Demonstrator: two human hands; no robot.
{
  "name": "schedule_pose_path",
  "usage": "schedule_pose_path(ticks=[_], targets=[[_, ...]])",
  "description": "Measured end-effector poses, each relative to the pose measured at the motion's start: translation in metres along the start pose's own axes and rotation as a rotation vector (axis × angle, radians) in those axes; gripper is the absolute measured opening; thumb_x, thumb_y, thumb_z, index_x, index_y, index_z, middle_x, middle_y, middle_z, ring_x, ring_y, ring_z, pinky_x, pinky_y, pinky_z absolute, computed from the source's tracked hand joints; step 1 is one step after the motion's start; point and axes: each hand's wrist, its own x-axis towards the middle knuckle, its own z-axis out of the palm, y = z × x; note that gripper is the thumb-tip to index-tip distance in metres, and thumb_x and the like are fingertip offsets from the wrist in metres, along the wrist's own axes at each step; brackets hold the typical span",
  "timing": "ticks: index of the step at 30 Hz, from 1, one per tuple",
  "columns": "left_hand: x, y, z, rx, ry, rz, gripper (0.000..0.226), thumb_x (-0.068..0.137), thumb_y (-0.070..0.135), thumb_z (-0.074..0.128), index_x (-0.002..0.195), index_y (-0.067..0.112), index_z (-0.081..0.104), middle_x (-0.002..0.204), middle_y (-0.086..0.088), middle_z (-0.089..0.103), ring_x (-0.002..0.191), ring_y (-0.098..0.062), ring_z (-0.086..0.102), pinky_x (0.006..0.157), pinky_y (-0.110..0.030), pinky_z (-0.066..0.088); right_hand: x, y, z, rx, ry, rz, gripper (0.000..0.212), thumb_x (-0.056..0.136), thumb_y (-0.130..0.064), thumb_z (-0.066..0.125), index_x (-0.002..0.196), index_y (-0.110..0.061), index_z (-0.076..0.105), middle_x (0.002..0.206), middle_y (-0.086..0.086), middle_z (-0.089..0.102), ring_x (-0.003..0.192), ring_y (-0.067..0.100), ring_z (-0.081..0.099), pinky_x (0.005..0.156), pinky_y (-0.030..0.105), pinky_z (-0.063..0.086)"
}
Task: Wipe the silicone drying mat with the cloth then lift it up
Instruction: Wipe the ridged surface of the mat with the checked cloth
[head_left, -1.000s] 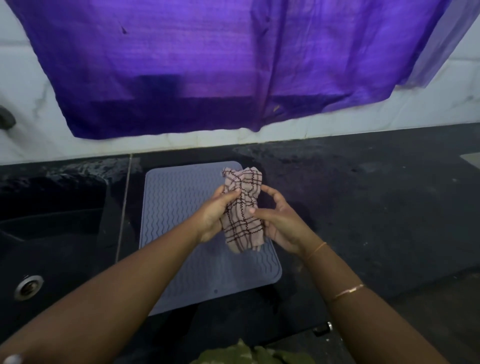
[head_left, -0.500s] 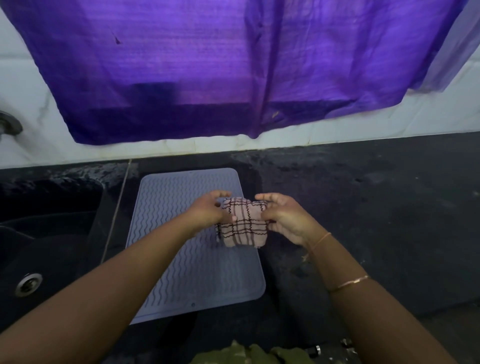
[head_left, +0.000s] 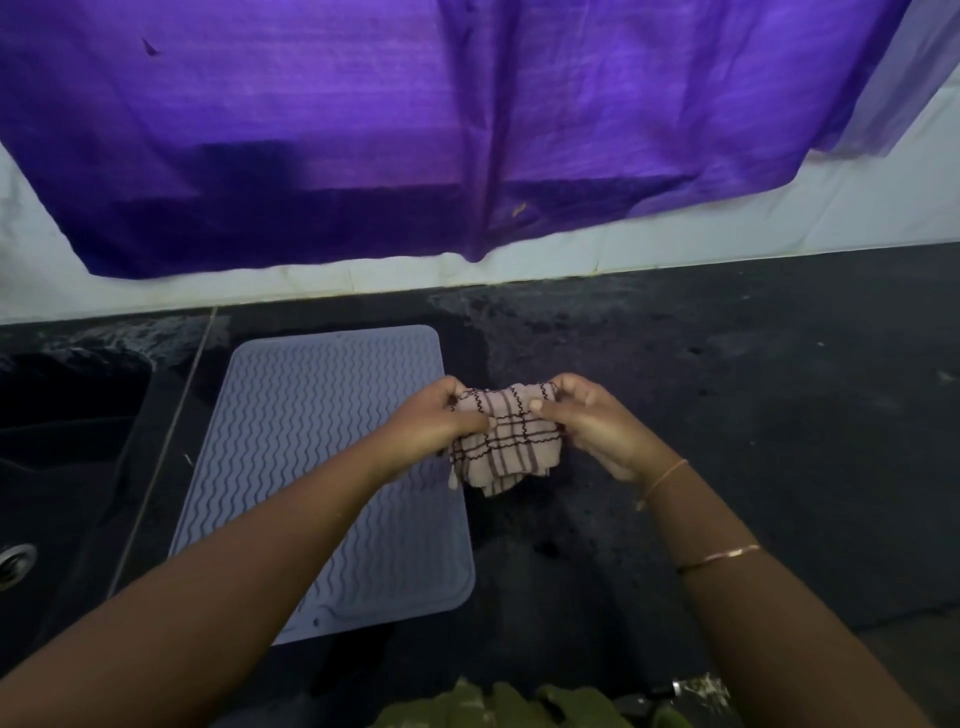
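A pale blue-grey silicone drying mat (head_left: 311, 441) with wavy ridges lies flat on the black counter. Both hands hold a pink cloth (head_left: 506, 444) with dark checked lines, bunched up, just above the mat's right edge. My left hand (head_left: 434, 423) pinches the cloth's left side. Gripping the right side is my right hand (head_left: 587, 423). The cloth's lower end hangs loose over the mat's edge and the counter. My left forearm crosses the mat's lower half and hides part of it.
A black sink (head_left: 57, 467) with a metal drain (head_left: 13, 564) lies left of the mat. The dark counter (head_left: 727, 415) stretches right. A purple sheet (head_left: 415, 130) hangs on the white wall behind. Green fabric (head_left: 498, 709) shows at the bottom edge.
The cloth went from held upright to bunched sideways between both hands, and it now sits at the mat's right edge. The view has shifted right, so the mat appears further left.
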Motion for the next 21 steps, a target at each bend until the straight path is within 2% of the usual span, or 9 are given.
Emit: schedule_pose_path(ticks=[3, 6, 9, 10, 11, 13, 15, 18, 21], targets=[[0.016, -0.007, 0.022, -0.097, 0.022, -0.108, 0.015, 0.087, 0.024, 0.062, 0.101, 0.021, 0.055, 0.104, -0.006, 0.067, 0.097, -0.020, 0.065, 0.088, -0.038, 0.053, 0.005, 0.012, -0.005, 0.044, 0.083, 0.080, 0.005, 0.093, -0.021, 0.056, 0.090, -0.017, 0.055, 0.088, -0.001, 0.064, 0.081, 0.015, 0.061, 0.072, 0.034, 0.052], [0.029, -0.015, 0.038, -0.218, 0.036, -0.195, 0.027, 0.086, 0.027, 0.063, 0.111, 0.019, 0.054, 0.110, -0.008, 0.066, 0.100, -0.023, 0.065, 0.094, -0.045, 0.052, 0.013, 0.021, -0.008, 0.016, 0.182, 0.100, 0.009, 0.094, -0.024, 0.054, 0.088, -0.017, 0.055, 0.082, -0.002, 0.063, 0.073, 0.012, 0.059, 0.062, 0.028, 0.048], [0.039, -0.021, 0.053, -0.249, 0.087, -0.186, 0.045, 0.085, 0.025, 0.066, 0.123, 0.015, 0.046, 0.110, -0.006, 0.062, 0.093, -0.021, 0.064, 0.079, -0.039, 0.057, 0.024, 0.033, -0.012, -0.101, 0.306, 0.069, 0.008, 0.092, -0.025, 0.056, 0.093, -0.017, 0.058, 0.089, 0.000, 0.063, 0.084, 0.018, 0.061, 0.070, 0.033, 0.048], [0.040, -0.023, 0.057, -0.162, 0.081, -0.140, 0.049, 0.084, 0.025, 0.068, 0.125, 0.017, 0.042, 0.111, -0.004, 0.059, 0.091, -0.019, 0.063, 0.072, -0.033, 0.056, 0.027, 0.038, -0.014, -0.240, 0.361, 0.050, 0.016, 0.091, -0.026, 0.057, 0.104, -0.016, 0.058, 0.097, 0.001, 0.061, 0.093, 0.022, 0.061, 0.078, 0.036, 0.048], [0.041, -0.025, 0.059, -0.033, 0.068, -0.081, 0.054, 0.083, 0.023, 0.070, 0.127, 0.021, 0.038, 0.117, -0.003, 0.055, 0.096, -0.019, 0.061, 0.072, -0.030, 0.055, 0.028, 0.043, -0.015, -0.426, 0.405, 0.048, 0.029, 0.090, -0.027, 0.057, 0.117, -0.016, 0.055, 0.108, 0.004, 0.058, 0.103, 0.025, 0.057, 0.086, 0.038, 0.047], [0.045, -0.032, 0.063, 0.295, 0.089, 0.043, 0.069, 0.080, 0.021, 0.071, 0.139, 0.019, 0.037, 0.136, -0.006, 0.042, 0.120, -0.022, 0.050, 0.095, -0.029, 0.046, 0.028, 0.052, -0.013, -0.758, 0.443, 0.032, 0.049, 0.088, -0.028, 0.057, 0.134, -0.017, 0.043, 0.128, 0.012, 0.046, 0.117, 0.032, 0.045, 0.096, 0.042, 0.042], [0.045, -0.036, 0.064, 0.520, 0.154, 0.161, 0.058, 0.083, 0.020, 0.067, 0.136, 0.017, 0.047, 0.145, -0.006, 0.035, 0.132, -0.023, 0.039, 0.108, -0.027, 0.034, 0.025, 0.056, -0.005, -0.967, 0.418, -0.040, 0.049, 0.087, -0.028, 0.056, 0.134, -0.020, 0.044, 0.134, 0.011, 0.039, 0.121, 0.033, 0.038, 0.098, 0.043, 0.038], [0.043, -0.043, 0.067, 0.713, 0.114, 0.292, 0.039, 0.089, 0.020, 0.058, 0.128, 0.018, 0.059, 0.143, -0.003, 0.044, 0.128, -0.025, 0.045, 0.106, -0.032, 0.039, 0.021, 0.067, 0.005, -1.193, 0.410, -0.180, 0.035, 0.089, -0.026, 0.051, 0.124, -0.018, 0.053, 0.128, 0.008, 0.045, 0.116, 0.031, 0.041, 0.092, 0.041, 0.039], [0.040, -0.046, 0.071, 0.819, 0.081, 0.321, 0.039, 0.094, 0.024, 0.051, 0.132, 0.021, 0.057, 0.149, -0.003, 0.039, 0.130, -0.024, 0.045, 0.105, -0.035, 0.040, 0.021, 0.075, 0.006, -1.220, 0.403, -0.200, 0.035, 0.092, -0.024, 0.048, 0.125, -0.015, 0.051, 0.127, 0.010, 0.049, 0.113, 0.033, 0.044, 0.089, 0.042, 0.041]])
